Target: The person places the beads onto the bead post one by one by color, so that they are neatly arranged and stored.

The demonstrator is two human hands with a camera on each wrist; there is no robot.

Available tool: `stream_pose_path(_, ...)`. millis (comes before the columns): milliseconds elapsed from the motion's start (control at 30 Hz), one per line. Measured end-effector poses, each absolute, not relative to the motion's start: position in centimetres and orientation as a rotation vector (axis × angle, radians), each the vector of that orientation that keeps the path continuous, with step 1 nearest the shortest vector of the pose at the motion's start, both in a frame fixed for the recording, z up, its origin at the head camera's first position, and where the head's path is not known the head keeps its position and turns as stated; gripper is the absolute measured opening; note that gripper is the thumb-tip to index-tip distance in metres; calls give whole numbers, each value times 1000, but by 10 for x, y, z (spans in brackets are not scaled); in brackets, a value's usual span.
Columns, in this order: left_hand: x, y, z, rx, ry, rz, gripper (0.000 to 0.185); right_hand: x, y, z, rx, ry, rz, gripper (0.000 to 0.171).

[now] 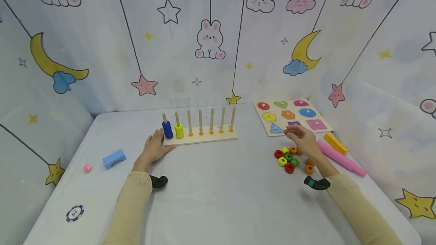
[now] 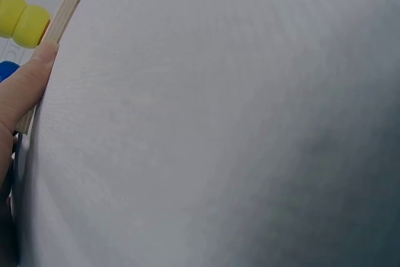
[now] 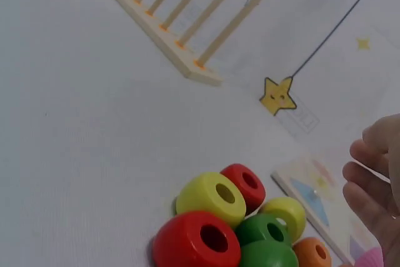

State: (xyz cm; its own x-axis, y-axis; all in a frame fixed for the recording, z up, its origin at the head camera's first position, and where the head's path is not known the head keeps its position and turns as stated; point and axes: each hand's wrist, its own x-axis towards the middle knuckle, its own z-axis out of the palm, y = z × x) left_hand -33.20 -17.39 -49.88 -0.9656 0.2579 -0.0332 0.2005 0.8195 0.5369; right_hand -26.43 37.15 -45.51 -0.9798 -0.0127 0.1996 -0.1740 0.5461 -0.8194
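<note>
Resting left hand point(image 1: 154, 147): flat, fingers straight, touching wooden peg board point(image 1: 201, 138) at 9 o'clock end
Right hand point(image 1: 303, 140): relaxed, empty, above rings point(image 1: 289, 158)
Rings: round, glossy, red, yellow, green, orange

A pale grey table point(image 1: 211, 199) is enclosed on the left, far and right sides by white sheets point(image 1: 102, 48) printed with moons, stars, rabbits and a rainbow.
</note>
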Motion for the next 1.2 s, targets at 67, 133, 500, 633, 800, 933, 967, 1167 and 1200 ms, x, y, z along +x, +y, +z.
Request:
stream_pose_path(67,-333,-174,-499,365,2900,836,90,-261,375,-457,163,-2632,1384,41)
stream_pose_path(133,-333,-174,-499,364,2898,838,90,-259,378,-458,161,-2655,1346,41)
stream_pose_path(500,-330,-172,-497,372,2897,845,89,-255,393,-469,308,-2914,1098,32)
stream_pose_path(633,-330,-172,-496,366,2900,837,89,-253,392,-475,346,-2955,1026,31)
stream_pose_path(800,-331,-172,-496,364,2898,830,90,-253,390,-480,352,-2972,964,35)
stream_pose_path(933,-331,-173,-497,368,2901,844,89,-255,385,-478,364,-2977,915,32)
stream_pose_path(967,-331,-173,-497,369,2902,849,89,-256,384,-477,360,-2974,914,31)
stream_pose_path(1167,-331,-173,-496,379,2901,873,88,-256,376,-469,299,-2936,957,34)
stream_pose_path(1200,-331,-174,-496,379,2902,874,88,-257,374,-467,291,-2924,960,34)
